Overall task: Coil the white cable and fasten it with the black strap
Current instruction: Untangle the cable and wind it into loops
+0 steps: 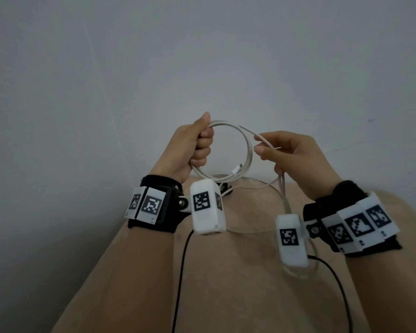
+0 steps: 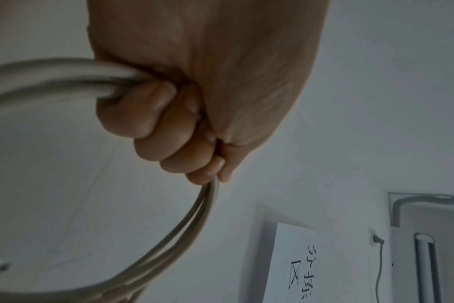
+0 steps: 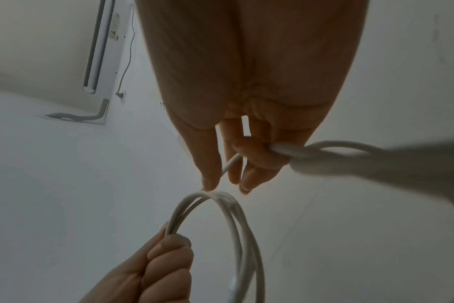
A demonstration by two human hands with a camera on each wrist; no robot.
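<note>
The white cable (image 1: 248,145) forms a round coil of a few turns, held up in front of the wall. My left hand (image 1: 203,146) grips the coil's left side in a fist; the left wrist view shows the strands (image 2: 187,231) leaving the fist (image 2: 166,131). My right hand (image 1: 264,146) pinches a strand on the coil's right side (image 3: 229,163), and its lower fingers curl round the slack hanging down (image 1: 282,188). A white plug (image 1: 237,168) hangs at the coil's bottom. A black item, apparently the strap (image 1: 227,189), lies on the table, mostly hidden behind the left wrist camera.
Loose cable (image 1: 250,182) trails over the beige table (image 1: 238,284) below my hands. Black leads (image 1: 181,272) run from the wrist cameras toward me. A grey wall (image 1: 202,56) stands close behind; a paper sign (image 2: 296,264) hangs on it.
</note>
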